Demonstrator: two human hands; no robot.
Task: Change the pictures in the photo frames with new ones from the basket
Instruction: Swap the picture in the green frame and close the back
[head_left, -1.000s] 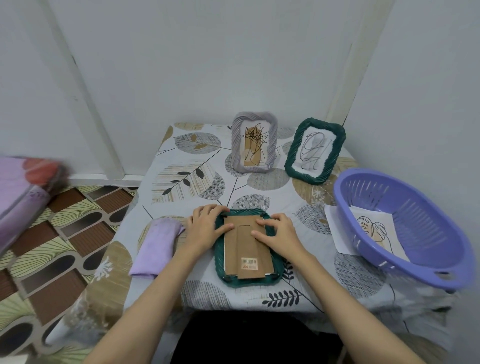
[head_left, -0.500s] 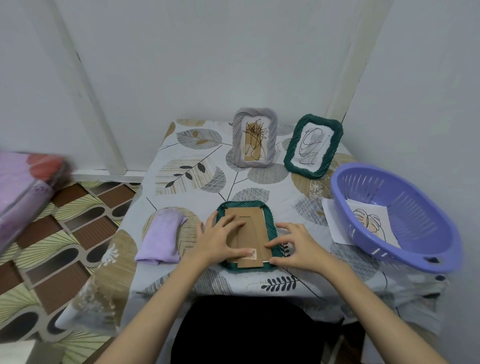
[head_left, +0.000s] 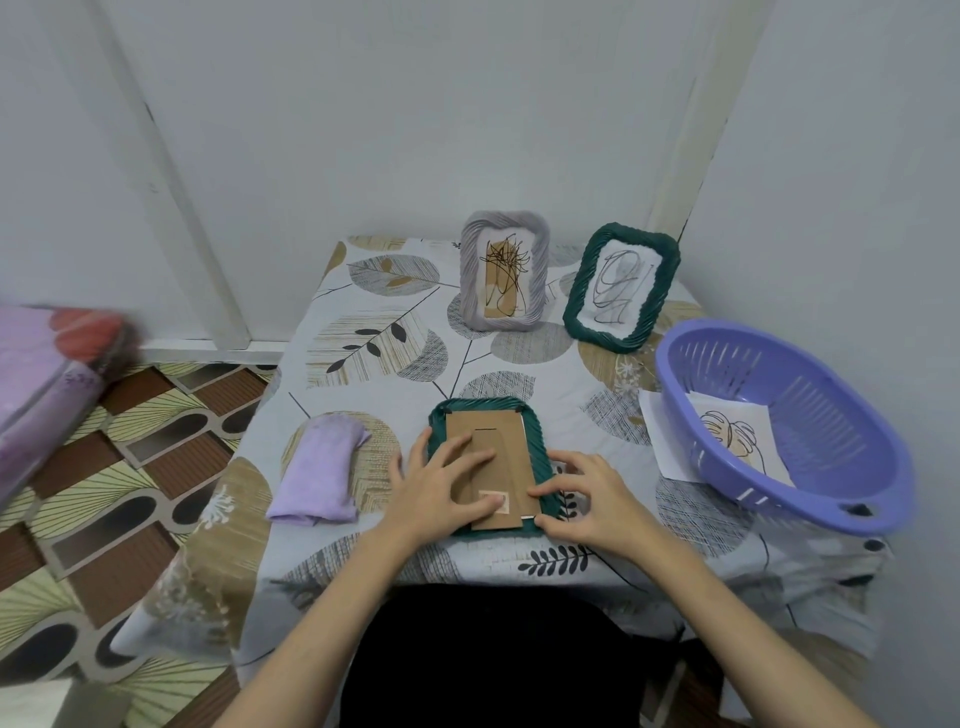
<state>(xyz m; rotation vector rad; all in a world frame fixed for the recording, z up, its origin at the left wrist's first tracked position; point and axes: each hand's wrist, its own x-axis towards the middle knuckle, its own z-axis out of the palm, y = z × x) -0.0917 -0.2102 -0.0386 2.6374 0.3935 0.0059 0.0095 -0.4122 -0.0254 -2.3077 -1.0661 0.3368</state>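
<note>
On the bench (head_left: 415, 322), the green frame (head_left: 540, 441) lies face-down at 6 o'clock. My left hand (head_left: 436, 486) presses flat on its stiff cardboard backing (head_left: 498, 431); my right hand (head_left: 587, 499) pinches the lower-right edge. Light, rigid: lift by edges.

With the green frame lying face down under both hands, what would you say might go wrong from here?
1. The face-down frame sits near the table's front edge; prying at its right corner could slide it off.
2. The right hand picking at the cardboard backing might bend it.
3. An elbow swing could tip the purple basket overhanging the right edge.
</note>
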